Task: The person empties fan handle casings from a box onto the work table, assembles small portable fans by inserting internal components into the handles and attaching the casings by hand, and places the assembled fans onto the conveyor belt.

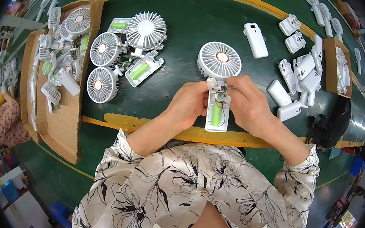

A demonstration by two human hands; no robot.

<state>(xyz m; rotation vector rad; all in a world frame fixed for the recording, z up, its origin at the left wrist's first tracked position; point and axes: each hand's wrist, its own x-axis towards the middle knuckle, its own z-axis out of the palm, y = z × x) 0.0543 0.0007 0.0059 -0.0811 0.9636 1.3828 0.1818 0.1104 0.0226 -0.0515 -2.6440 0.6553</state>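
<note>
A white handheld fan (219, 60) is in front of me, its round grille pointing away. Its handle shell (216, 127) lies open, showing a green battery (216, 113), thin red and dark wires and a small circuit board. My left hand (188, 103) is closed on the handle's left side, with a white wrap on the thumb tip by the fan's neck. Closed at the right of the neck, my right hand (251, 104) pinches near the circuit board; its fingertips are partly hidden.
Several open fans (105, 49) lie left of my hands, beside a cardboard box (60, 131) of fan parts. One white handle cover (256, 41) lies ahead on the right. Farther right are piled covers (303, 68) and a small carton (328, 62). A yellow edge (155, 126) borders the green table.
</note>
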